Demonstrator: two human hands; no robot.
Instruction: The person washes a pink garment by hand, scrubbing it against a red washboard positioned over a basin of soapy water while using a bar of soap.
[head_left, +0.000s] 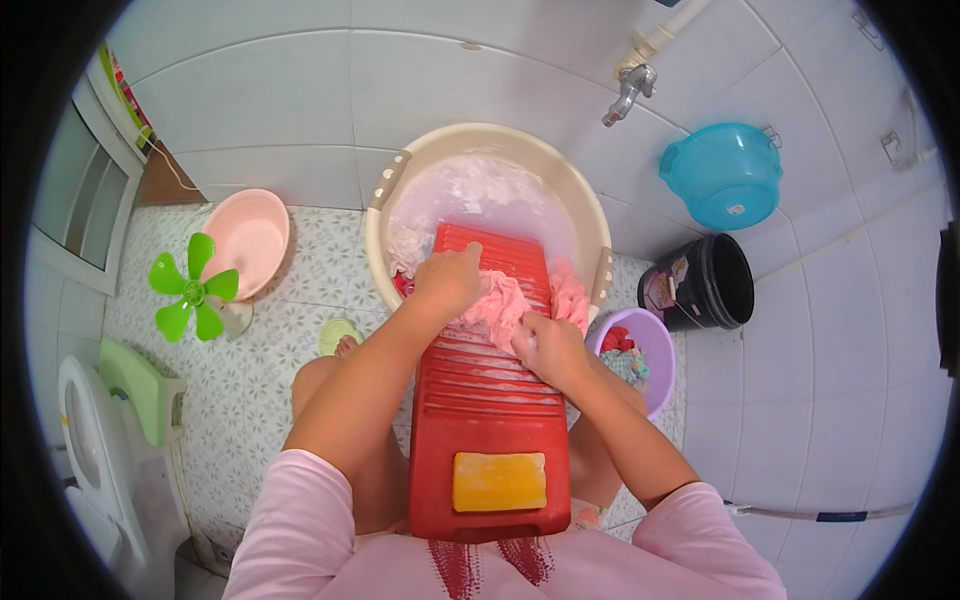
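A wet pink cloth (499, 304) lies bunched across the ridges of a red plastic washboard (487, 427). My left hand (448, 281) grips its left end, and my right hand (551, 349) clutches the fabric lower down on the right. More pink fabric (568, 292) hangs past the board's right edge. The washboard slopes from my lap into a large beige basin (592, 187) of cloudy, sudsy water. A yellow bar of soap (499, 481) rests at the board's near end. Whitish fabric (409, 244) sits in the water at the basin's left side.
Right of the basin are a purple tub (660, 367) holding clothes, a black bucket (731, 281) and a blue basin (724, 176) hung on the wall below a metal tap (630, 94). To the left stand a green-bladed fan (193, 291), a pink basin (251, 240), a green stool (139, 390) and a toilet (97, 442).
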